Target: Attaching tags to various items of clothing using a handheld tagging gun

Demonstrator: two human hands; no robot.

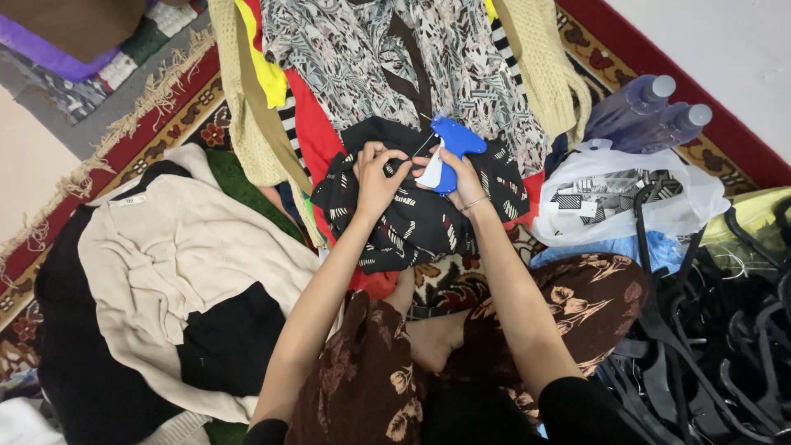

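Near the carpet's (177, 111) far middle, atop a heap of clothes: a black patterned garment (416, 216), judged soft, light and floppy, best gathered into a fold near its upper edge. Pinched at that edge by the left hand (376, 177), fingertips pressed together on the cloth; just beside, touching, the right hand (460, 175), curled tight round a blue tagging gun (449, 148) with needle aimed at the pinch. Further out: cream cardigan (177, 255) leftward, white plastic bag (626, 198), two bottles (651, 111) and black hangers (717, 346) toward the right edge.
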